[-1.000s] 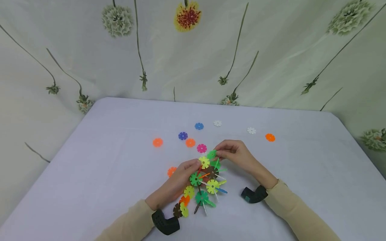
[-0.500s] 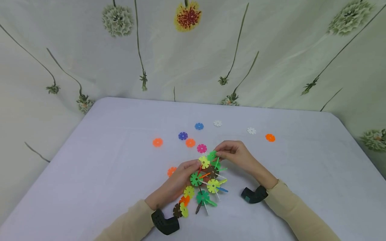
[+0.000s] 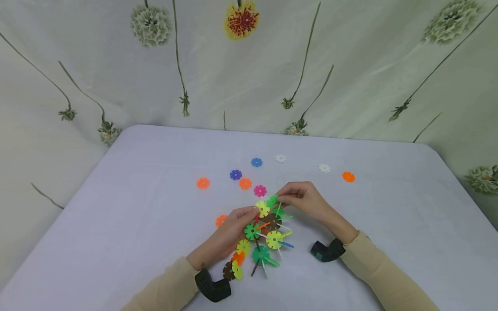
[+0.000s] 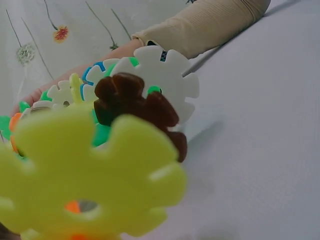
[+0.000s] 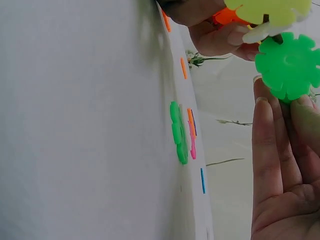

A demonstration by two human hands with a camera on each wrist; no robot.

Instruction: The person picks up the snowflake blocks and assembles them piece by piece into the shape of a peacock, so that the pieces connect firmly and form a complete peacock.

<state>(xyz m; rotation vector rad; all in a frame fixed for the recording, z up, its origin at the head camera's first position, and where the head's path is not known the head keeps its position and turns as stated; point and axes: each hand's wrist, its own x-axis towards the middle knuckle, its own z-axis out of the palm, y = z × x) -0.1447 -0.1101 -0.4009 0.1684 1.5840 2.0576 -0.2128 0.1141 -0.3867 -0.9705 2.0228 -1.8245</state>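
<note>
In the head view, my left hand (image 3: 235,231) grips a cluster of interlocked, notched plastic discs (image 3: 274,239) in green, yellow, brown, orange, white and blue. Its lower end trails towards the left wrist. At the top of the cluster, my right hand (image 3: 305,199) pinches a green disc (image 5: 290,67) between thumb and fingertips. That disc is next to a yellow one (image 3: 262,209); whether their slots are joined, I cannot tell. Close to the left wrist camera stand a yellow disc (image 4: 100,170), a brown disc (image 4: 137,102) and a white disc (image 4: 172,77). Some left fingers are hidden behind the cluster.
Loose discs lie on the white tabletop (image 3: 148,172) beyond the hands: a pink one (image 3: 260,191), a light blue one (image 3: 256,162), a dark blue one (image 3: 235,175), white ones (image 3: 324,168) and several orange ones (image 3: 348,177). A flowered cloth (image 3: 249,77) hangs behind.
Both hands keep nearly the same place and hold the same things. The green disc in the right hand sits very slightly lower against the cluster.
</note>
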